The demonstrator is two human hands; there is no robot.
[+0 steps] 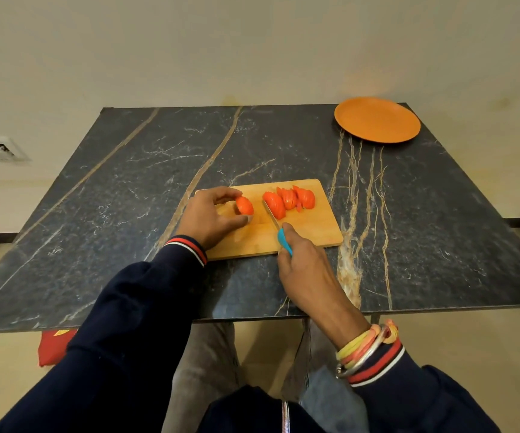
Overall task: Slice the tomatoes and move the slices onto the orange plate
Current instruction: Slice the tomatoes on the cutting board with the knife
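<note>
Dark veined stone forms the table (96,214), and its near edge lies just under both wrists.

1. Right hand (302,264): the fingers are wrapped around the blue handle of a small knife (279,232), with the index finger laid along the top. The blade runs forward and left from that fingertip. Its tip is beside the nearest cut slice. Whether the edge rests on the wooden cutting board (315,226) cannot be told.

2. Left hand (211,214): the thumb and fingertips pinch the uncut tomato piece (244,206). The thumb sits on its near side and the forefinger arches over its far side. The piece sits on the board's left part, directly left of the blade.

3. Tomato slices (290,200): these lean in a row on the board, just beyond and right of the knife-hand fingertip.

4. Orange plate (377,123): it sits at the far right corner of the table, well apart from both hands, and holds no slices.

Step in hand, as judged: slicing the remaining piece.
- Seat the piece so it cannot rock.
- Keep the holding fingertips tucked back from the cut line.
- Place the blade just right of those fingertips.
- Draw the edge with light sawing strokes. Tomato skin is likely to resist a straight press, and the flesh will crush.
- Match the thickness of the slices already cut.
- Move the holding fingers leftward after each cut.
</note>
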